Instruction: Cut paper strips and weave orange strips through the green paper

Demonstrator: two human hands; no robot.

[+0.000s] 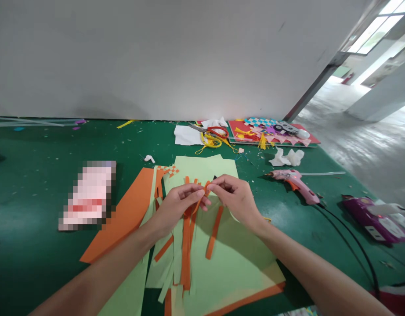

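So there's a big grey wall at the back, and a dark green table runs right up to it. Mid-table, light green paper is piled in overlapping sheets, with an orange sheet angled out on the left. Further left sits a pinkish flat thing, too pixelated to make out.

Red boards lie against the wall at the back right, loaded with a checkered woven piece and some yellow tassels. Over on the right there's a purple power strip, and a pink glue gun lies on its side nearby, nozzle pointing left.

Both hands are over the green paper. The left hand has thumb and fingertips pinched on a bent orange strip, and the right hand nips the same piece just beside it, so it's held up between the two, above the pile.

Scissors with red handles lie on white tissue behind the paper. Loose orange strips are scattered under and below the hands. Smallest bit: a white earbud-looking thing left of the pile.
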